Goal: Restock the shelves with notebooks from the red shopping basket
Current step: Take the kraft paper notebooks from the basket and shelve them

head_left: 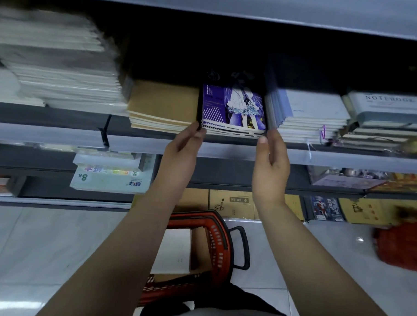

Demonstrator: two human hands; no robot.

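Note:
A small stack of purple spiral notebooks (233, 108) with a cartoon figure on the cover lies on the grey shelf (227, 151), between a brown stack and a pale blue stack. My left hand (181, 154) holds the stack's front left corner, fingers curled at its edge. At the front right corner my right hand (270, 165) grips the stack, thumb up against its side. The red shopping basket (219, 244) stands on the floor below, between my arms, with white and brown notebooks (174, 249) inside.
Brown kraft notebooks (163, 108) lie left of the purple stack, pale blue ones (309, 114) right, grey notebooks (386, 110) further right. Tall white stacks (58, 65) fill the left. Lower shelves hold paper pads (111, 175) and boxes (239, 204). A red bag (402, 247) sits on the floor.

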